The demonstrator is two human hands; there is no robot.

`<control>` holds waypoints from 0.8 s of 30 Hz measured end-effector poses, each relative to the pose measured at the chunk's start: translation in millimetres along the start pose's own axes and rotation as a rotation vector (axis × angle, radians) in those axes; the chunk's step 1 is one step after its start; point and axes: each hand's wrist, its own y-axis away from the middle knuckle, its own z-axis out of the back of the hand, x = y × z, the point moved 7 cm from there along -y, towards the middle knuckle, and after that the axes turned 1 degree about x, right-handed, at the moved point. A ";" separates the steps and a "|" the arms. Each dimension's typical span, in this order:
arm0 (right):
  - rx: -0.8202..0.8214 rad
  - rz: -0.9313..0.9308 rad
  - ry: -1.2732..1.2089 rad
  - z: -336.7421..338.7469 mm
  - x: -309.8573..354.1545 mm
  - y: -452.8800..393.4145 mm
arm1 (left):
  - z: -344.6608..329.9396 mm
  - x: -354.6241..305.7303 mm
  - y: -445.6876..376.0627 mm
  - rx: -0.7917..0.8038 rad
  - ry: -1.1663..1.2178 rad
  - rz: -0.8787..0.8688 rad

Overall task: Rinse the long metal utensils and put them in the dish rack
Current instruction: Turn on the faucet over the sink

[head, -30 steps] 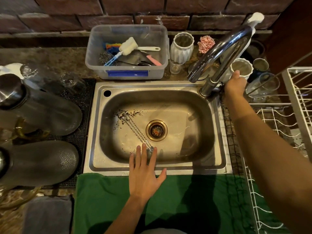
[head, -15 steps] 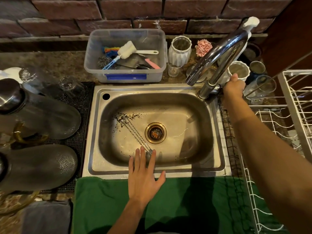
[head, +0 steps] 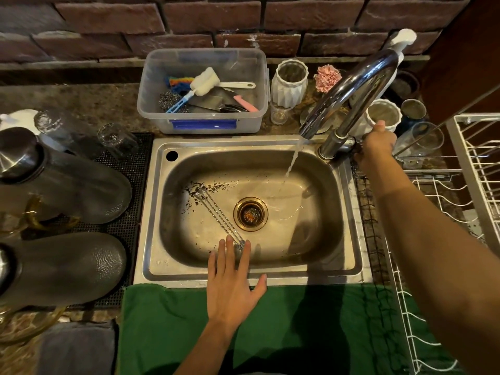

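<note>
Long twisted metal utensils (head: 216,212) lie diagonally on the floor of the steel sink (head: 349,212), left of the drain (head: 250,214). My left hand (head: 232,277) is flat with fingers spread over the sink's front rim, its fingertips at the near ends of the utensils. My right hand (head: 374,143) is closed on the tap handle at the base of the chrome faucet (head: 351,90). Water streams from the spout into the sink. The white wire dish rack (head: 465,185) stands at the right.
A clear tub (head: 200,123) with brushes and scourers sits behind the sink. White vases and glasses stand near the faucet. Dark upturned vessels (head: 62,182) rest on a black mat at the left. A green towel (head: 297,326) covers the front counter.
Water now runs from the faucet; earlier it was dry. Both hands stay in nearly the same places.
</note>
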 end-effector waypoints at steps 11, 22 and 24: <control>0.004 -0.015 0.025 2.5 1.4 4.0 | 0.3 -0.4 0.0 -0.015 -0.002 -0.004; 0.068 -0.050 -0.083 0.0 0.8 18.5 | 0.6 -0.2 -0.3 -0.011 0.013 0.010; 0.091 -0.037 -0.102 0.1 1.4 27.9 | 3.2 -1.0 -0.6 -0.015 0.032 0.021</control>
